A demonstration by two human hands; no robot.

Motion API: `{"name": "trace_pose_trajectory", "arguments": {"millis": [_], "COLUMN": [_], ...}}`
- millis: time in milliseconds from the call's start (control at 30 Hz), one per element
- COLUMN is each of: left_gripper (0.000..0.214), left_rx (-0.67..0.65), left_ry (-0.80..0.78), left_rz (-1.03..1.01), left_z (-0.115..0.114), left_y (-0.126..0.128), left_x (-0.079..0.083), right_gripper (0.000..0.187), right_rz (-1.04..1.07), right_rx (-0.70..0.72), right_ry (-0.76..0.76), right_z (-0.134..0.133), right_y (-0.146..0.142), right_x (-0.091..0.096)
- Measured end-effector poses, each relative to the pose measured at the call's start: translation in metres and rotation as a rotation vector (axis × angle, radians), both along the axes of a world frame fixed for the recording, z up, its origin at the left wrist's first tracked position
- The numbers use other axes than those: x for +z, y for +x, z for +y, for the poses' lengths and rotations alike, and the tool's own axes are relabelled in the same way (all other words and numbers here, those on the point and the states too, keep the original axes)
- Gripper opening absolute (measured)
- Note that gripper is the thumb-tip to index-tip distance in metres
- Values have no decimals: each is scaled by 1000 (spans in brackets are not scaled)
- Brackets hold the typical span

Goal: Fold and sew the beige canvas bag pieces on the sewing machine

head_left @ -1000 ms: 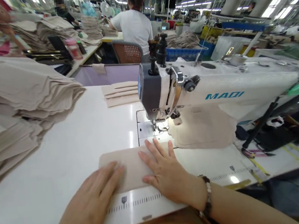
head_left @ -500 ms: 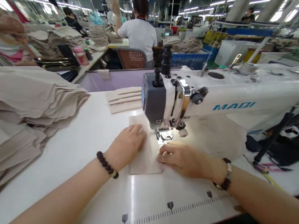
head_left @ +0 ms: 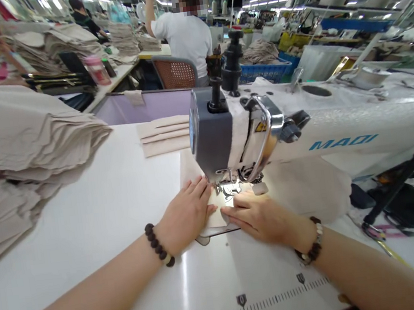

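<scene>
A small beige fabric piece (head_left: 217,221) lies flat on the white sewing table, reaching under the presser foot (head_left: 231,189) of a lit sewing machine (head_left: 212,134). My left hand (head_left: 188,211) rests flat on its left part, fingers stretched toward the machine head and thumb out to the side. Close in front of the presser foot, my right hand (head_left: 256,213) has its fingers together at the right edge of the fabric piece, seemingly gripping it; the thumb is hidden. More beige fabric (head_left: 309,187) spreads under the machine arm.
Large stacks of beige fabric (head_left: 29,121) cover the table's left side. Folded beige pieces (head_left: 165,136) lie behind the machine head. Pink-handled scissors (head_left: 386,231) lie at the right. A co-worker in a white shirt (head_left: 187,41) is ahead, near a blue crate (head_left: 262,71).
The fabric piece has moved forward, further under the machine head. My left hand has shifted slightly nearer the presser foot with fingers spread more. The whole view has moved closer to the machine.
</scene>
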State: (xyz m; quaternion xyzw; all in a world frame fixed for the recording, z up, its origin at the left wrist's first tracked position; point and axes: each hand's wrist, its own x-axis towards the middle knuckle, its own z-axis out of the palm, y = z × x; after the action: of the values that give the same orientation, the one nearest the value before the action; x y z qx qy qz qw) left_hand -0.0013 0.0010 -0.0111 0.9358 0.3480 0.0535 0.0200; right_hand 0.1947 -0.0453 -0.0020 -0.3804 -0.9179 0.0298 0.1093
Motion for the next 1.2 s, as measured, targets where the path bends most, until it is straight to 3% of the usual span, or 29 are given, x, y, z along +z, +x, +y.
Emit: {"name": "trace_pose_trajectory", "arguments": {"millis": [467, 1067, 1200], "left_gripper": [34, 26, 21], "left_rx": [-17, -28, -130], "left_ry": [-5, 5, -2], "left_rz": [1, -11, -63], "left_z": [3, 7, -4], "left_y": [1, 0, -4], "left_x": [-1, 1, 6], "right_gripper": [26, 21, 24], "right_rz": [-19, 10, 1], "right_rx": [5, -35, 67], "right_ry": [5, 23, 27], "right_z": [1, 2, -1], "right_y": [-2, -3, 0], "right_x": [-2, -1, -3]}}
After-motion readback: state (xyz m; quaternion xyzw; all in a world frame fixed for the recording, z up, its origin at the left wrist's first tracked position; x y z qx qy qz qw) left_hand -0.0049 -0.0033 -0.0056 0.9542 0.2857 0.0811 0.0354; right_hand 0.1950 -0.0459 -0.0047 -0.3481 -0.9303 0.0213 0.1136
